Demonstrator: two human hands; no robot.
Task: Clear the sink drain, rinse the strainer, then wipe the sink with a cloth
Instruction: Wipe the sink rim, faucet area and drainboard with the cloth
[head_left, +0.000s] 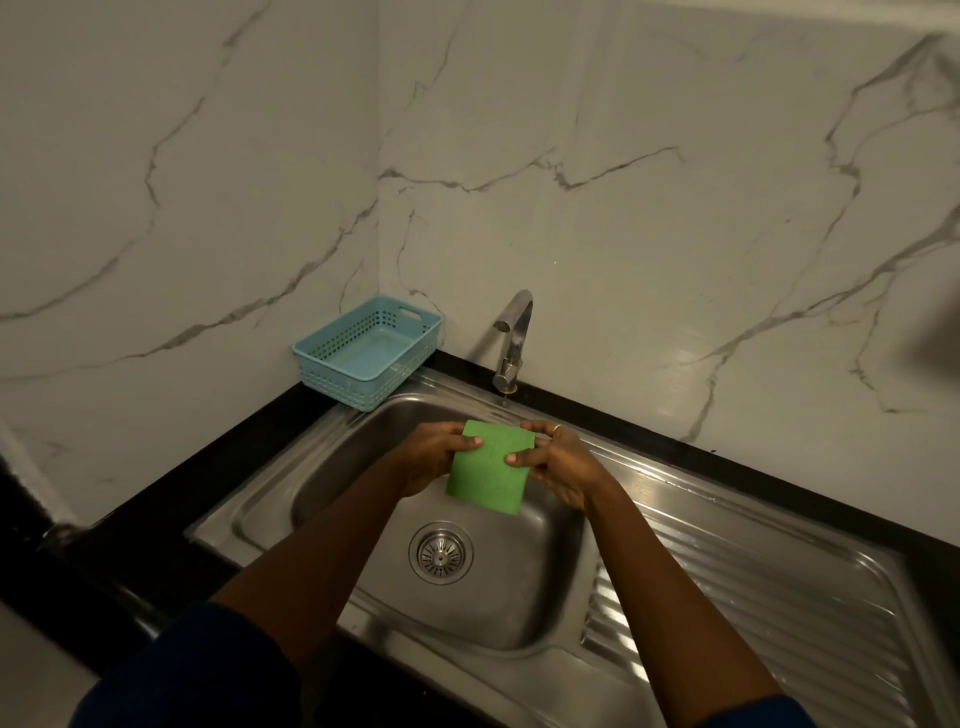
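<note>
- The step in hand looks like the last of the 3: the wipe. The strainer (440, 553) sits seated in the drain at the bottom of the sink (530, 587) and shows no debris, so clearing and rinsing appear done.
- The green cloth (491, 467) is in the air above the far half of the basin, touching no steel. It is spread nearly flat between both hands, with its lower edge hanging toward the strainer.
- The left hand (434, 457) pinches the cloth's left edge, thumb on the near face and fingers curled behind it.
- The right hand (558, 467) pinches the right edge the same way. A ring shows on 1 finger.
- The next move, as I judge it, is to bring the cloth down onto the steel. It probably needs gathering into 1 hand, then pressing flat and sweeping over the walls, the floor and the ring round the drain.
- The faucet (511, 343) stands at the back rim with its spout above the basin's far edge, and no stream of water is visible.
- A blue basket (343, 387) sits at the back-left corner, partly on the sink's rim and partly on the black counter (234, 447). A ribbed drainboard (727, 587) runs off to the right.
- Nothing blocks the basin itself. The basket covers part of the rim and would need shifting to wipe there, and the faucet base calls for working around it.
</note>
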